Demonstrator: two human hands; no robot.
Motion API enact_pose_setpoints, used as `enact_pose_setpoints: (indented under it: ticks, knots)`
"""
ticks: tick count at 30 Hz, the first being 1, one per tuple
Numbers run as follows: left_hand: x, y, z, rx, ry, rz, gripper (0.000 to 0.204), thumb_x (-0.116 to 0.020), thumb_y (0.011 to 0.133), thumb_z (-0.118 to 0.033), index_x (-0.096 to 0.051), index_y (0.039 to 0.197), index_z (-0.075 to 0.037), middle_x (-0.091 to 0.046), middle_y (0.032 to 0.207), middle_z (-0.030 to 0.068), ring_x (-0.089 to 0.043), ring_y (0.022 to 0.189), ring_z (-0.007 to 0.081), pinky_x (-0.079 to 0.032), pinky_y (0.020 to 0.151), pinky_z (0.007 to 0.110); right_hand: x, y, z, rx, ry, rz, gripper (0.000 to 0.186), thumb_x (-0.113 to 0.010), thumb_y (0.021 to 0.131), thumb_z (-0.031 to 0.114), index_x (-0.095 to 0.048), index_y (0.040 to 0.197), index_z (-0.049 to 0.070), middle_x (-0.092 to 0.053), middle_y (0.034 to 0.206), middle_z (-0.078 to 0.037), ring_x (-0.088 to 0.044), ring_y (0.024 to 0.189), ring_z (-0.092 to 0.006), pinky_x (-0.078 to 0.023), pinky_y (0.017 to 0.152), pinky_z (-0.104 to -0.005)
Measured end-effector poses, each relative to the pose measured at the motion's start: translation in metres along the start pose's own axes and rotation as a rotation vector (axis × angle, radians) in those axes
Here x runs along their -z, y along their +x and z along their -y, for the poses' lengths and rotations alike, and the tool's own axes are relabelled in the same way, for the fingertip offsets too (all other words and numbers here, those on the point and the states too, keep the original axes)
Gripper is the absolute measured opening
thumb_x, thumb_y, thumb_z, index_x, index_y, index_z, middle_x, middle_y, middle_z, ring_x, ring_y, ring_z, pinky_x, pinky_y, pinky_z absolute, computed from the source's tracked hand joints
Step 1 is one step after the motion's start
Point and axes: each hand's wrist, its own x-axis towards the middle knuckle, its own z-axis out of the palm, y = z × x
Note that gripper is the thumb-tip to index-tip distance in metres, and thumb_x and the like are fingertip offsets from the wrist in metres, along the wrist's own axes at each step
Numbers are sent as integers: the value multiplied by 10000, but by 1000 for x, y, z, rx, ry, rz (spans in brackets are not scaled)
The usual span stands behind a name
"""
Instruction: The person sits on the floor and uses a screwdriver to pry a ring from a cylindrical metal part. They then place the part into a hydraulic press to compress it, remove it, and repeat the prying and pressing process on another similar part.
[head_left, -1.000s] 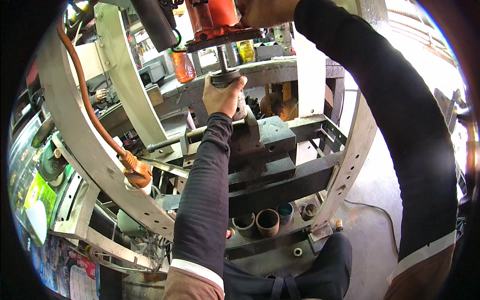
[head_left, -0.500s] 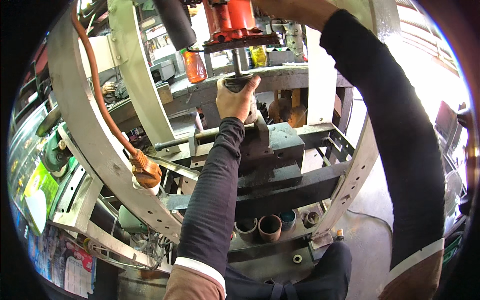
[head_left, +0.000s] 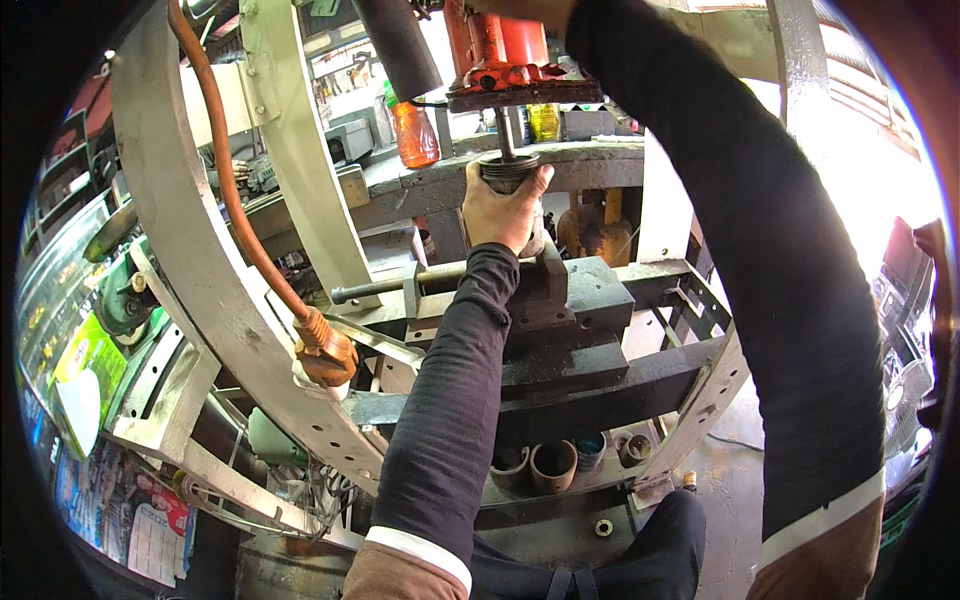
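Note:
My left hand is closed around an upright metal cylinder with a threaded top, thumb on its right side. From above, a shiny rod comes down to the top of the cylinder. Over that rod hangs a red hydraulic jack with a dark base plate. My right hand is raised beside the jack; only a bit of it shows at the upper edge, and its fingers are out of sight. Below the cylinder lie a dark steel block and a horizontal bar.
A pale steel frame surrounds the work. An orange cable with a plug hangs at the left. Several round sleeves, one a brown-rimmed cup, stand on a low shelf. Behind is a bench with an orange bottle.
The whole view has shifted, so things appear farther right and slightly lower. My left hand still grips the cylinder. My right forearm now reaches farther left across the top, hiding more of the right hand.

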Motion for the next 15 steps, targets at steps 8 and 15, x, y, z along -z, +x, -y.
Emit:
enact_pose_setpoints:
  ticks: [8,15]
  knots:
    - [10,7,17,-33,40,9,640,-946,755,-440,-623,1108,-15,-767,997,76,-724,890,159,-570,844,320,22,-19,50,106,-444,119,336,-589,896,138,-663,1150,-70,-636,1089,-195,-607,1126,-396,-536,967,-435]
    - [9,9,6,21,40,45,623,-936,771,-439,-631,1115,-17,-768,984,66,-718,874,139,-561,844,301,15,-2,41,84,-704,163,242,-653,865,175,-719,932,-48,-616,1016,-230,-643,1018,-390,-561,832,-461]
